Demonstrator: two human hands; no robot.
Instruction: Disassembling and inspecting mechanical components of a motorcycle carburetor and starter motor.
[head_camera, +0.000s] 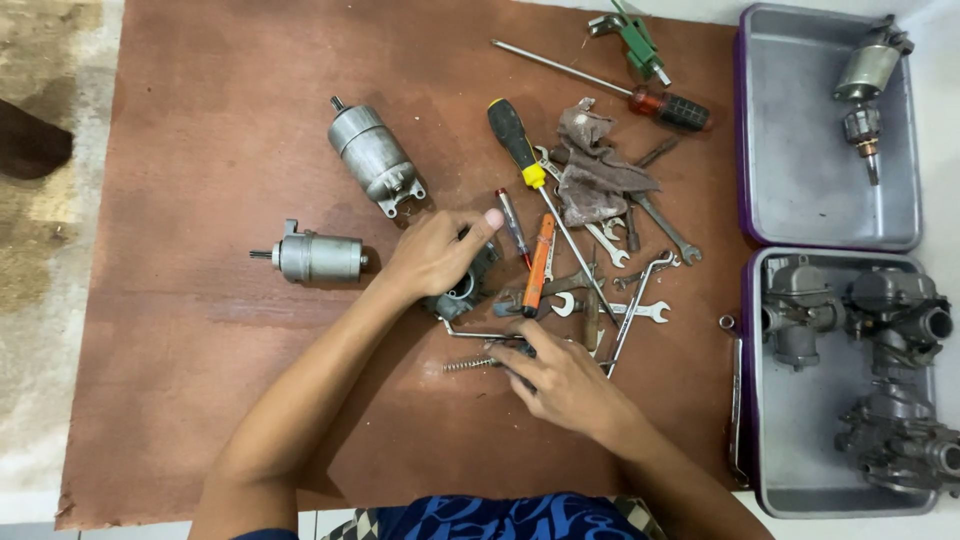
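Observation:
My left hand (437, 252) grips a dark grey metal housing (466, 287) that rests on the brown board (220, 380). My right hand (565, 382) lies lower on the board, its fingers closed around a small dark part next to a small coil spring (470, 364) and a bent metal rod (480, 334). An orange-handled tool (540, 262), a black and yellow screwdriver (519, 139) and several wrenches (640, 308) lie just beyond both hands. What the right fingers pinch is mostly hidden.
Two grey starter motors (372, 153) (318, 257) lie left of the hands. A dirty rag (598, 165), a red-handled screwdriver (665, 104) and a green tool (636, 40) sit farther back. Two purple-rimmed metal trays at right hold a motor armature (866, 88) and carburetors (890, 330).

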